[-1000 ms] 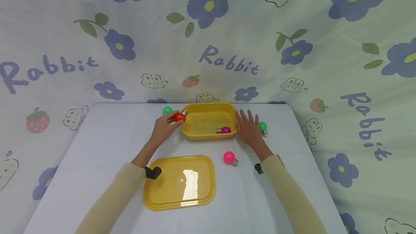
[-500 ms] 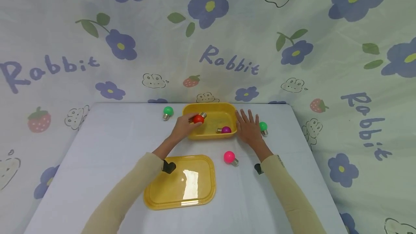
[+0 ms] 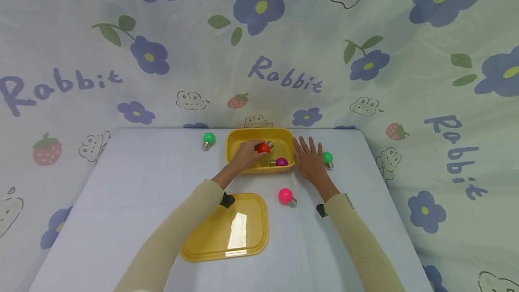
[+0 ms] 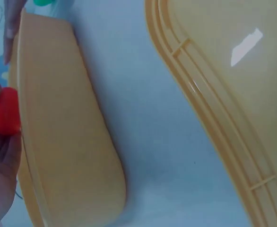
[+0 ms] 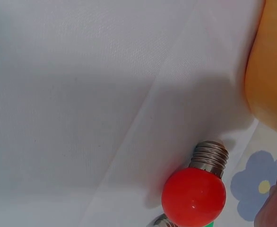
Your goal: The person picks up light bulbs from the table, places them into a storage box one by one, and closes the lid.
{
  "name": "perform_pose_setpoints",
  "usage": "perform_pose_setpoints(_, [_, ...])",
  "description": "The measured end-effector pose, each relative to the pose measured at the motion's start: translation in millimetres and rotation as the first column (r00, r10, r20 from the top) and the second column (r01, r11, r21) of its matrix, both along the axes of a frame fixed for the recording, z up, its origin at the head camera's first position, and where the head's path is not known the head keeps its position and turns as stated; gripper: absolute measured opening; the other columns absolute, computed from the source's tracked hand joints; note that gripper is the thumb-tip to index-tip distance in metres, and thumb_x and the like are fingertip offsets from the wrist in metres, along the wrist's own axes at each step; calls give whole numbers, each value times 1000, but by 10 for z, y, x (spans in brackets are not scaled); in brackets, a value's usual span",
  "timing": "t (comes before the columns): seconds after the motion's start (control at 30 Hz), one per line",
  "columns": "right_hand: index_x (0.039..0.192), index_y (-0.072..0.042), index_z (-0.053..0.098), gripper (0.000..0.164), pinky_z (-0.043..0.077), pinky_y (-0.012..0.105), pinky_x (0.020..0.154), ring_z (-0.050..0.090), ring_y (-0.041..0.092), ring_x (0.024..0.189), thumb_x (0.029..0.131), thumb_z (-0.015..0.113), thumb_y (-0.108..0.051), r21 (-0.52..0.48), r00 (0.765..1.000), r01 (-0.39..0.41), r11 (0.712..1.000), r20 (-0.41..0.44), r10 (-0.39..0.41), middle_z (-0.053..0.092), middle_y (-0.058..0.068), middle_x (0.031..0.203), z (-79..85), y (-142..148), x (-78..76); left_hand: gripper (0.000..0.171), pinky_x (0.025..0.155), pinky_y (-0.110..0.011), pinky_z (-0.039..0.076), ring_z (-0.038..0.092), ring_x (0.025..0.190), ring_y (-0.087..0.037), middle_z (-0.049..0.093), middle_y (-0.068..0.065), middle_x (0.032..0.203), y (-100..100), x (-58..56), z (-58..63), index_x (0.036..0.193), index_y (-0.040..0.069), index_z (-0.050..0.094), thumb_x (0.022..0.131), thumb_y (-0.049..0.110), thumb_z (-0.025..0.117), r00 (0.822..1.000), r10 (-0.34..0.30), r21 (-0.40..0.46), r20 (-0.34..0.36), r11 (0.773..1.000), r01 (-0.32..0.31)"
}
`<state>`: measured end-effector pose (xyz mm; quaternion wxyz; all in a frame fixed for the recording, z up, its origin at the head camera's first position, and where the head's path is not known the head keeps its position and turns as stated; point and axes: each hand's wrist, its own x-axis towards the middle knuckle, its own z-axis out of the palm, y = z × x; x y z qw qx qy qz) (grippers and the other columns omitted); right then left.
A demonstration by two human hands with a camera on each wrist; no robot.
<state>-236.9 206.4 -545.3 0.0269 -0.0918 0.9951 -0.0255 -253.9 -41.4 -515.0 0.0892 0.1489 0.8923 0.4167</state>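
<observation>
My left hand (image 3: 245, 156) holds a red light bulb (image 3: 263, 148) by its round globe, over the inside of the yellow box (image 3: 259, 171); the metal screw base points to the far right. In the left wrist view, fingers and thumb grip the red globe (image 4: 5, 111) right at the box's rim. A purple bulb (image 3: 281, 161) lies inside the box near its front wall. My right hand (image 3: 310, 161) has its fingers straight and spread, fingertips at the box's right end. Beside it, the right wrist view shows another red bulb (image 5: 193, 196) on the table, mostly hidden in the head view.
A shallow yellow tray (image 3: 211, 252) lies in front of the box, partly under my left sleeve. On the white tabletop (image 3: 134, 193), a pink bulb (image 3: 285, 196) lies right of the tray. One green bulb (image 3: 208, 139) lies left of the box, another (image 3: 327, 157) beside my right hand.
My left hand has carried the red bulb rightward, from the box's left rim to above its middle. The right hand has stayed at the box's right end.
</observation>
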Motion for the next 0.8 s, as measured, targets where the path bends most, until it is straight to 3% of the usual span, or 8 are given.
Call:
perform_pose_setpoints(0.33, [162,-21,13,57,-6,58,117,1,36,151,109,27,-36,3,1000,1,1000,-6,-1,12,8,166,0,4,-10,50,95,-35,51,55,111,-24,58,-12,135,207,-98,-62,141,6,56,96,21,70,997,-74,-39,24,996,75])
perform_pose_setpoints(0.53, [162,-21,11,58,-6,58,117,1,36,151,109,29,-37,10,1000,4,1000,1,-4,11,7,166,-1,-1,-15,50,94,-32,50,55,110,-21,57,-10,136,258,-135,-67,144,9,54,97,22,68,994,-87,-77,71,993,93])
perform_pose_setpoints(0.8, [162,-21,11,58,-8,57,117,-2,36,151,109,31,-35,-1,1000,11,1000,15,-11,11,8,166,16,-5,-19,52,98,-33,49,54,112,-22,58,-9,134,320,-156,-92,145,11,54,96,22,69,990,-88,-65,108,993,96])
